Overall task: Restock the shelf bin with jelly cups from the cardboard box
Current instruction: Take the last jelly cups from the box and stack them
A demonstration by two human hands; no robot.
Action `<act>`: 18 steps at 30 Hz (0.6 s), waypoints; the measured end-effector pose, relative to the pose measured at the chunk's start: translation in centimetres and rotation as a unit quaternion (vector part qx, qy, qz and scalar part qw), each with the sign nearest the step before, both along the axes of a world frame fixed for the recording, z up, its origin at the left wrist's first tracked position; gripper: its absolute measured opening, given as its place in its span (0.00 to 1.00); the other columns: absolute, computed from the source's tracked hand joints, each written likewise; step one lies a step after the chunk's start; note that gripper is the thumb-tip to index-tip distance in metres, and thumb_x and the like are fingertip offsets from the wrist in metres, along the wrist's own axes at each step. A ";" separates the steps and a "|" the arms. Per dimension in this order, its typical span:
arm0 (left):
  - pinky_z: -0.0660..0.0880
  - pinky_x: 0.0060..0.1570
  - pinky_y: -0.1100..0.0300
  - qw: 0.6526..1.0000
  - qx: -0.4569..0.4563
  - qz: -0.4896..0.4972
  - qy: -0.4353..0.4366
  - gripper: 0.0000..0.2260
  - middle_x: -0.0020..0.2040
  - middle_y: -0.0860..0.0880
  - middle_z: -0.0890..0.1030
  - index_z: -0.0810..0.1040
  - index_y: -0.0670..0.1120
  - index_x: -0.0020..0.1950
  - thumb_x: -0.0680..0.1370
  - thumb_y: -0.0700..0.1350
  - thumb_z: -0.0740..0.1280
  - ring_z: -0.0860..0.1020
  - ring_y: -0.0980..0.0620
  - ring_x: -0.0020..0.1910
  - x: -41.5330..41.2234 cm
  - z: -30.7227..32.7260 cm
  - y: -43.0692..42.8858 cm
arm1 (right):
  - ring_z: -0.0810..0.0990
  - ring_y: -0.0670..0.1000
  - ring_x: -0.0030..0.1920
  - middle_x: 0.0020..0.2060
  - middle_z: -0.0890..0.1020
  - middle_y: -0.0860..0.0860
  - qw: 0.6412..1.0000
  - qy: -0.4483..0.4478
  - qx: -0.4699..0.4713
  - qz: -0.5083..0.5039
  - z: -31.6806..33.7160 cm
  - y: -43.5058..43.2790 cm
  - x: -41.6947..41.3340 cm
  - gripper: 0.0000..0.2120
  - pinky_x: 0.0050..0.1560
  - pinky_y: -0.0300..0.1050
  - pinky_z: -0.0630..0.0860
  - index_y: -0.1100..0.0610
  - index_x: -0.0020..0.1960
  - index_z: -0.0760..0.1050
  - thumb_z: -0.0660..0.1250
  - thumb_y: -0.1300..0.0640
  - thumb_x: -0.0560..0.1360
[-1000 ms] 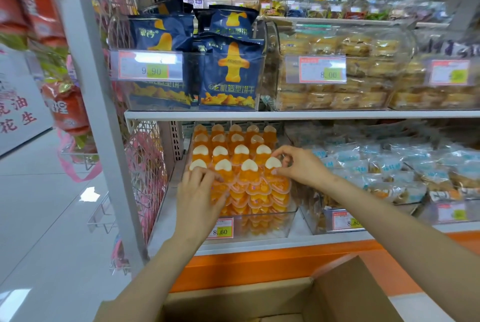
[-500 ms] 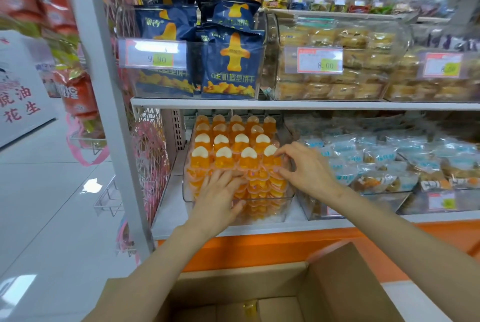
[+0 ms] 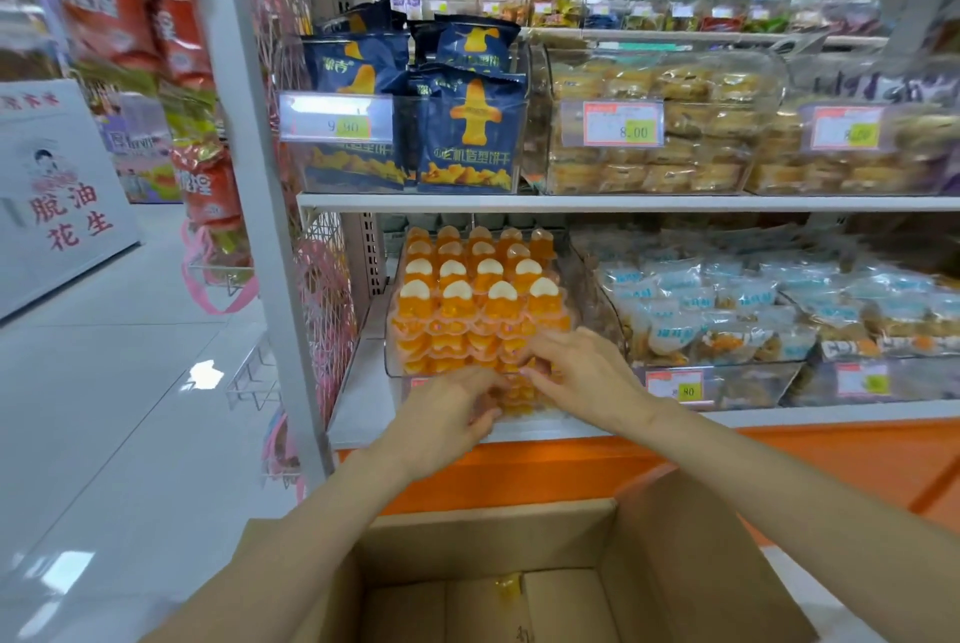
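Bin (image 3: 394, 366) sits at left end of lower shelf (image 3: 358, 398), jelly cups (image 3: 488, 294) stacked in rows inside. Right hand (image 3: 582, 377) is released, fingers fairly straight on the near cups. Left hand (image 3: 452, 414) has fingers curled against the near cups; too blurred to tell whether it grasps any. Cardboard box (image 3: 675, 564) is open, nearest the camera, with a lone cup (image 3: 508, 586) on its floor.

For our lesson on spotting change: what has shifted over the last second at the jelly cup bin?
The left hand and right hand dropped from the top front row of jelly cups to the lower front of the bin, drawing together; the right hand let go of the cup it pinched. Cup rows, bin and cardboard box stayed put.
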State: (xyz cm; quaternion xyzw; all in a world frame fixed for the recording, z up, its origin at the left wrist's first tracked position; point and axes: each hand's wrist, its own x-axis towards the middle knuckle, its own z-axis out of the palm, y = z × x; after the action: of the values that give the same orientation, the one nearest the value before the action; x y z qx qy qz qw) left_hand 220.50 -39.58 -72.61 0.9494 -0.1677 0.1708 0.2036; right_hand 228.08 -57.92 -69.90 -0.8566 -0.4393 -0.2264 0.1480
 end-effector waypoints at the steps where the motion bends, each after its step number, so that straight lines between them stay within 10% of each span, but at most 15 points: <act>1: 0.72 0.49 0.62 0.999 -0.002 0.006 0.048 0.12 0.56 0.51 0.78 0.75 0.47 0.61 0.78 0.46 0.63 0.77 0.54 0.52 -0.6 -0.7 0.1 | 0.80 0.49 0.42 0.40 0.82 0.47 0.999 0.032 -0.015 0.009 -0.8 -0.2 -0.6 0.07 0.42 0.42 0.70 0.52 0.47 0.80 0.64 0.51 0.74; 8: 0.71 0.57 0.62 0.930 -0.108 0.141 0.321 0.08 0.55 0.49 0.78 0.77 0.45 0.56 0.78 0.43 0.64 0.76 0.52 0.56 -4.6 -12.4 0.1 | 0.76 0.52 0.56 0.55 0.79 0.52 0.917 0.294 -0.270 -0.005 -12.2 0.8 -2.9 0.12 0.51 0.44 0.71 0.53 0.61 0.74 0.61 0.53 0.79; 18: 0.70 0.56 0.67 0.857 -0.181 0.248 0.414 0.11 0.57 0.50 0.78 0.78 0.46 0.58 0.78 0.40 0.61 0.76 0.54 0.56 -6.1 -27.4 -0.3 | 0.62 0.62 0.71 0.76 0.50 0.57 0.814 0.431 -0.365 -0.136 -35.7 3.0 -0.7 0.34 0.68 0.53 0.65 0.48 0.77 0.52 0.59 0.68 0.76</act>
State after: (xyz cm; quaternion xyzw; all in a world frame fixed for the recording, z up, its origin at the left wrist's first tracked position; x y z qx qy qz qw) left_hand 214.38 -39.93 -100.01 0.8887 0.2075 -0.1661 0.3735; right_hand 227.39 -54.92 -105.55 -0.9086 -0.2596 0.3254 -0.0341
